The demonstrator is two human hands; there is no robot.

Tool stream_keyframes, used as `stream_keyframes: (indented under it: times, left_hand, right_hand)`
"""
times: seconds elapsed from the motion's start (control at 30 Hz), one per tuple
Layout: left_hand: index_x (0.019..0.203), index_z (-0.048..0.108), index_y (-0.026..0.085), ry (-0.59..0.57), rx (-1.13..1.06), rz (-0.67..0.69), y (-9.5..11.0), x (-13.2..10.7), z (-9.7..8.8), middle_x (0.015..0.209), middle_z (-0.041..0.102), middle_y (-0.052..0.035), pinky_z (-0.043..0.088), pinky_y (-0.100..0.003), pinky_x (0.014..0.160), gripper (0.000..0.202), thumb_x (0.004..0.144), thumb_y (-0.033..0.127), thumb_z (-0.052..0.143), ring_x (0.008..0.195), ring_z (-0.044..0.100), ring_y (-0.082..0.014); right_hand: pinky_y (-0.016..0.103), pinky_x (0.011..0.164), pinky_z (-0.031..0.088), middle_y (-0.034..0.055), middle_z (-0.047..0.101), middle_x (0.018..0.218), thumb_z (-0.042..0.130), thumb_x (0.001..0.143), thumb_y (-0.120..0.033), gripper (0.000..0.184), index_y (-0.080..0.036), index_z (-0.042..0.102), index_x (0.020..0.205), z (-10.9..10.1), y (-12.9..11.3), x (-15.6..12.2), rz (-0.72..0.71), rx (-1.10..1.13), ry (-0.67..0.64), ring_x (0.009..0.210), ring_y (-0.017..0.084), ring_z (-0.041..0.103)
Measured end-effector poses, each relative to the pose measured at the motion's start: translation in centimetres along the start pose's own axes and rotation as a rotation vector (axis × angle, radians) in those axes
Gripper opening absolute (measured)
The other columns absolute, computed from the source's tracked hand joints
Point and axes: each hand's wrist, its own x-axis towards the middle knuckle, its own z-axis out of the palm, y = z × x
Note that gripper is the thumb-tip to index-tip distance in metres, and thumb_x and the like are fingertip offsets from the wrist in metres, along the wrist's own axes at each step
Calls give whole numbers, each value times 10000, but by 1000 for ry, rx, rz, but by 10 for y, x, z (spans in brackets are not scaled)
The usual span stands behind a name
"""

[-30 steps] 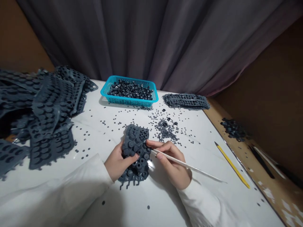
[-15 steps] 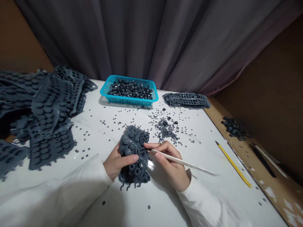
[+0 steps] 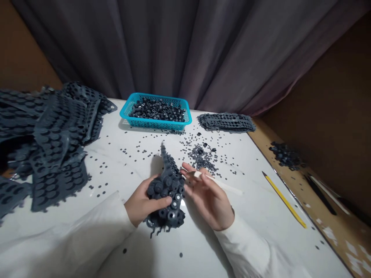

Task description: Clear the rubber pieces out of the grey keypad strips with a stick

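Observation:
My left hand [image 3: 145, 201] is closed around a dark grey moulded rubber sheet [image 3: 166, 189] covered in round, cup-like studs, its thumb pressing on the front. The sheet is bent and held above the white table, its upper part standing up edge-on. Just right of it is my right hand [image 3: 210, 197], palm partly turned up, holding a thin white stick [image 3: 223, 184] between thumb and fingers. The stick is blurred. My right fingertips are close to the sheet's right edge; whether they touch it I cannot tell.
A blue basket [image 3: 155, 124] of small dark rubber pieces stands at the back. Studded sheets [image 3: 58, 131] are heaped at left, and a folded stack [image 3: 227, 122] lies back right. Small dark discs [image 3: 201, 158] litter the table. A yellow pencil-like tool [image 3: 285, 200] lies at right.
My left hand has tilted the sheet so its upper part stands edge-on. My right hand has drawn the stick's tip back from the sheet and turned its palm upward.

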Motion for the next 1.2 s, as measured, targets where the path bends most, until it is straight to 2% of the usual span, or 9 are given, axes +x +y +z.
stream_keyframes:
  times: [0.1,0.27,0.37,0.53,0.63,0.73,0.83,1.0,1.2]
  left_hand:
    - [1028,614,160,-185,13,17,6,-2,-3,934,696,-120,511,-406,792,572,528,326,838,896,650,-302]
    - [978,666,170,-288,7,-12,24,2,-11,963,685,-158,508,-429,775,728,387,561,831,987,607,-379]
    - [891,696,172,-175,-23,-69,35,-1,-8,894,700,-146,509,-422,769,619,480,630,757,973,618,-366]
    - [793,702,158,-86,-149,-226,36,-13,3,746,708,-108,520,-382,677,368,517,395,755,817,664,-329]
    - [765,687,147,-13,-71,-253,30,-14,5,680,700,-69,513,-355,655,277,515,259,733,703,671,-279]
    - [781,678,139,64,2,-166,22,-11,7,691,702,-48,509,-363,717,263,539,230,726,724,671,-267]
    - [818,673,148,85,17,-51,17,-10,10,776,715,-53,499,-383,796,291,555,243,754,827,666,-284]
    - [961,680,158,-76,60,48,15,-8,8,929,716,-82,510,-371,815,345,653,291,761,967,638,-294]
    - [964,691,159,-48,96,100,12,-2,5,1033,696,-76,491,-350,874,309,695,302,741,996,630,-267]
  right_hand:
    - [379,812,532,22,702,1051,623,770,-314,93,-246,565,746,-3,0,5,50,139,19,1014,217,638]
    - [386,830,531,30,713,968,601,772,-314,111,-238,528,736,-7,-3,6,-22,74,-18,942,213,663]
    - [350,747,545,32,711,972,582,788,-328,144,-240,479,741,-6,-3,4,-53,-7,-61,943,212,661]
    - [287,636,519,38,714,929,595,790,-346,187,-235,457,730,0,-5,-1,-85,-113,-119,888,204,661]
    - [278,628,501,34,718,884,621,777,-343,201,-228,467,719,4,-7,-3,-119,-143,-148,789,181,654]
    - [272,619,486,30,723,882,627,784,-339,196,-224,481,724,5,-8,-4,-158,-181,-184,677,150,628]
    - [286,688,494,27,722,905,619,810,-325,148,-224,525,757,3,-8,-5,-205,-251,-212,746,154,646]
    - [339,801,491,51,702,968,592,849,-256,59,-220,565,811,-2,-11,-7,-342,-557,-281,924,187,647]
    - [394,839,491,103,699,1021,564,854,-214,48,-211,553,807,-2,-15,-8,-459,-818,-366,977,223,639]
